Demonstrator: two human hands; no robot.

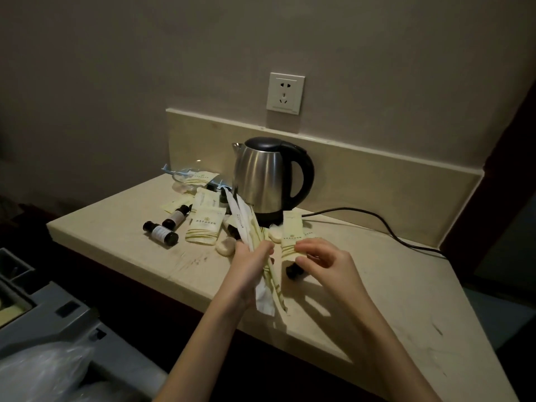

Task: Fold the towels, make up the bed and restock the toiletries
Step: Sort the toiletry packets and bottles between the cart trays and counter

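My left hand (251, 261) grips a bundle of long thin toiletry sachets (246, 221), cream with green stripes, held upright over the counter. Just to its right, my right hand (322, 261) pinches the lower edge of a flat cream packet (293, 230) lying on the beige counter (377, 274). A small dark bottle (293, 271) lies partly hidden under that hand. More packets (204, 224), two dark bottles (160, 233) and a round white soap (226, 245) are scattered to the left.
A steel electric kettle (268, 175) stands on its base behind the packets, its black cord (377, 219) running right along the counter. A wall socket (285, 92) is above it. A grey cart (52, 314) with a plastic bag (43, 369) stands at lower left.
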